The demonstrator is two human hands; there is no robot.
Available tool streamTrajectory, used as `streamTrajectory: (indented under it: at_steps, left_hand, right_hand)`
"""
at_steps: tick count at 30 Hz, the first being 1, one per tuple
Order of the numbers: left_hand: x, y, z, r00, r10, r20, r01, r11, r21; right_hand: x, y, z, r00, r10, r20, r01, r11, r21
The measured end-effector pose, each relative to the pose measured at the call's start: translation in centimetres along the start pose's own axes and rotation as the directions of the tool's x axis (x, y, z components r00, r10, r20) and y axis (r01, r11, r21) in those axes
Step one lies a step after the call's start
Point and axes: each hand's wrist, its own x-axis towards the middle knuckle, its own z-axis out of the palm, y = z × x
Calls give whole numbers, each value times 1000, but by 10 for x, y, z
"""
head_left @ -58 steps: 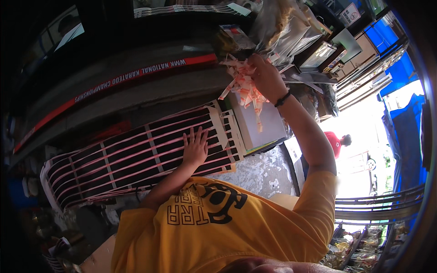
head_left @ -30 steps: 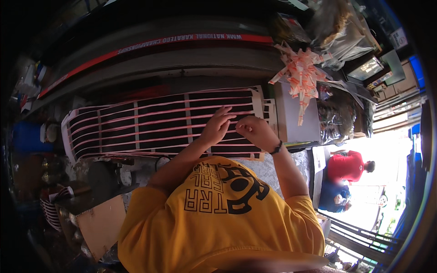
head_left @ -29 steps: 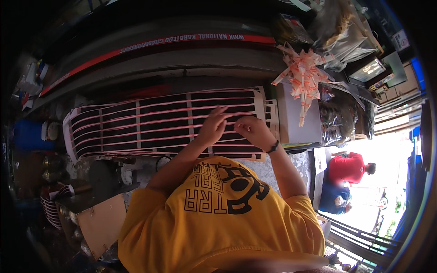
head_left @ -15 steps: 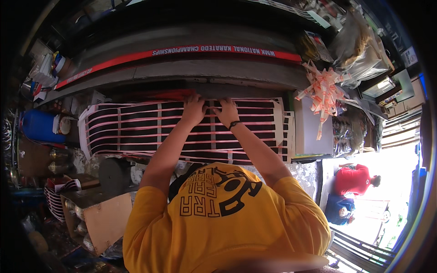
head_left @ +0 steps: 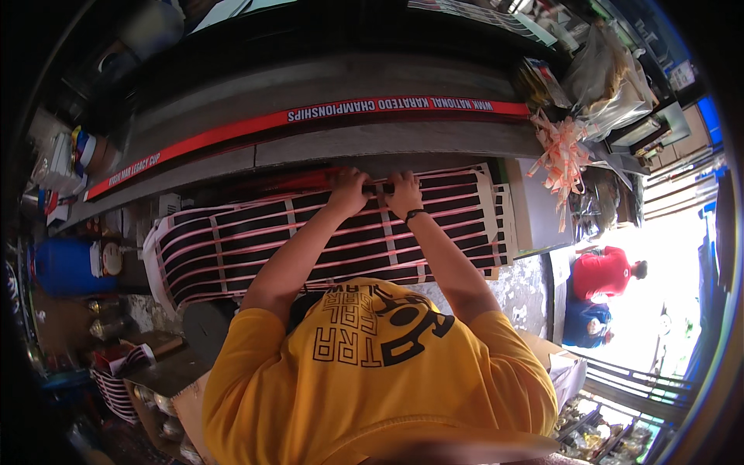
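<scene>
A long black sheet with pinkish lengthwise stripes and pale cross strips [head_left: 256,246] lies in front of me. Pale backing shows at its two ends. Both my hands are at its far edge, close together. My left hand [head_left: 349,194] has its fingers curled down on the edge, just left of a pale cross strip. My right hand [head_left: 403,195], with a dark band at the wrist, is bent over the same edge to the right of that strip. Each hand looks closed on the sheet's edge; the fingertips are partly hidden. Red material [head_left: 306,181] lies beyond my left hand.
Above the sheet, a red printed strap [head_left: 372,110] runs along a grey ledge [head_left: 310,151]. A pink-and-white ribbon bunch [head_left: 559,159] hangs at right over a white board [head_left: 542,209]. A blue container [head_left: 66,265] stands left. People [head_left: 601,275] are outside at right.
My view has shifted and tilted, so the sheet now slants up to the right. Both hands remain at the far edge, the right one lying slightly farther from the left.
</scene>
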Motion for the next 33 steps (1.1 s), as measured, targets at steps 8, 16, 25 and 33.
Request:
streamTrajectory:
  at_steps: [8,16,25,33]
  left_hand:
    - [32,-12,-1,886,-131,444,209,969,-132]
    - [42,-8,-3,928,61,368,55,954,-296]
    - [46,-2,-18,904,69,421,116,910,-398]
    - [78,3,-28,796,314,518,-129,923,-362]
  right_hand:
    - [0,-4,0,995,-33,-95,29,999,-45]
    - [-6,-29,-12,985,152,-84,-152,988,5]
    - [-13,-49,-13,936,330,-119,-343,932,-115]
    - [-16,-35,-12,933,317,-170,-332,940,-71]
